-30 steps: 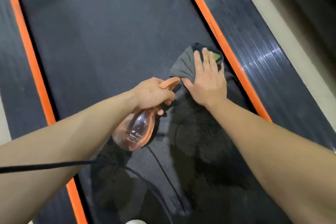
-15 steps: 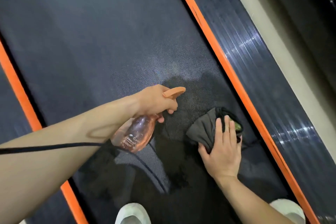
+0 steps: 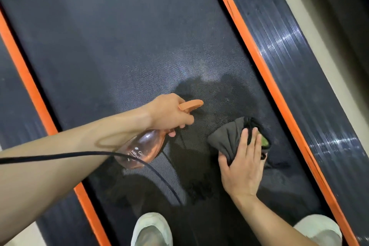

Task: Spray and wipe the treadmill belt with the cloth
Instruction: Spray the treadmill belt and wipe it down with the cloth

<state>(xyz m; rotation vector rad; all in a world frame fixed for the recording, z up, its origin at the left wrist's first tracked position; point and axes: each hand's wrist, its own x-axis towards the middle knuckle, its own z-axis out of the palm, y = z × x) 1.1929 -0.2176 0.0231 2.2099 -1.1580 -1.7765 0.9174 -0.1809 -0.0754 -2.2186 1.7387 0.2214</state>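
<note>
Your left hand [image 3: 169,113] grips the spray bottle [image 3: 142,149] while your right hand [image 3: 242,168] presses flat, fingers straight, on the cloth [image 3: 227,139] on the belt [image 3: 119,46].

**Surroundings – cord, shoes, trim**

Black cord [image 3: 60,155] crosses from left edge, curving down twd bottom. White shoes at bottom edge: left shoe [image 3: 151,229], right shoe [image 3: 319,229]. Orange strip [image 3: 259,62] on rt – ribbed black rail [image 3: 299,66] beside it, then beige floor [image 3: 319,46].
</note>
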